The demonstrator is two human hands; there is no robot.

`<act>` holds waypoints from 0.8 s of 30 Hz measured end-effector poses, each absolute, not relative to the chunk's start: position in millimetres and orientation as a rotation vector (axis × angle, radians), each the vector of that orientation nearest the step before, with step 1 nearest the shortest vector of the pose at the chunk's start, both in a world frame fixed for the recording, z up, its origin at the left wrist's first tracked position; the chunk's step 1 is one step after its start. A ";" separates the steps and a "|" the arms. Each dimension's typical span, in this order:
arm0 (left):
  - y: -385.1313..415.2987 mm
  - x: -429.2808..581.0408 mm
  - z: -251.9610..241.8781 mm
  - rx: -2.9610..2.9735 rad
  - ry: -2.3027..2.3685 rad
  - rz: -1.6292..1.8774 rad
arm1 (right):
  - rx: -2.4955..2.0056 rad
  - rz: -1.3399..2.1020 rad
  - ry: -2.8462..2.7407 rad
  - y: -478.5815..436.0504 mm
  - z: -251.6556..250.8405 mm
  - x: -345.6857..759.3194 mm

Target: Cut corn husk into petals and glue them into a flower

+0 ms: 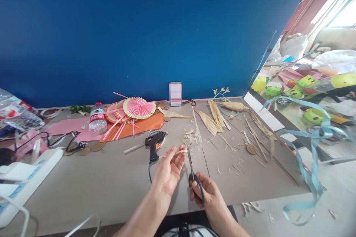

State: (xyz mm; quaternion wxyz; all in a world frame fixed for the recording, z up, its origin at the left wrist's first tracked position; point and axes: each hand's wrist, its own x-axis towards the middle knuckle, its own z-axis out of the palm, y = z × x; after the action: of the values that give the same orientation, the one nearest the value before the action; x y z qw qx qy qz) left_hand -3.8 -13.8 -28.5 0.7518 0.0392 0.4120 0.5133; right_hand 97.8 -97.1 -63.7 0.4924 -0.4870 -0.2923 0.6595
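Between the thumb and fingers of my left hand point(170, 168) is a thin pale strip of corn husk point(182, 151), its end pointing right. My right hand point(207, 190) grips the black handles of a pair of scissors point(191, 163), blades pointing away from me. The blades lie beside the strip's end; I cannot tell whether they touch it. Small husk clippings point(190, 135) lie on the table just past the blade tips. Left of my left hand rests a black glue gun point(154, 144) with a clear stick in its back.
Dried husks point(211, 120) and twigs lie at the back right, near a wooden disc point(251, 149). Pleated paper fans point(139, 108) and a water bottle point(98, 119) stand back left. A white power strip point(30, 183) is at the left edge. Blue ribbon point(313, 155) hangs right.
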 end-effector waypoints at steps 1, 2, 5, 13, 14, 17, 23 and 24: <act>-15.4 -3.0 -29.5 0.115 0.900 1.108 | -1.197 1.592 -0.712 -96.8 -63.7 98.3; -17.0 -2.3 -30.5 0.153 0.893 1.098 | -1.210 1.578 -0.721 -96.6 -63.7 99.0; -21.7 0.3 -33.0 0.287 0.860 1.074 | -1.222 1.531 -0.767 -96.9 -63.1 100.9; -28.0 7.5 -36.5 0.330 0.918 1.050 | -1.240 1.522 -0.738 -101.5 -60.1 103.1; -28.1 7.5 -36.9 0.321 0.925 1.043 | -1.240 1.521 -0.737 -101.9 -60.4 103.6; -28.2 6.8 -37.7 0.302 0.941 1.018 | -1.255 1.510 -0.724 -103.5 -63.1 105.7; -31.0 6.7 -41.0 0.281 0.952 0.941 | -1.281 1.520 -0.726 -113.0 -72.4 110.8; -31.5 6.6 -41.9 0.279 0.955 0.929 | -1.290 1.522 -0.723 -114.5 -73.5 111.8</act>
State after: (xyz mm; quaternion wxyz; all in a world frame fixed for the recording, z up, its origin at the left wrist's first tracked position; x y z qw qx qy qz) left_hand 6.6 -31.5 -41.9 0.7773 0.1290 0.4415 0.4293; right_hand 111.8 -114.5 -73.5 0.4882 -0.5306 -0.2973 0.6259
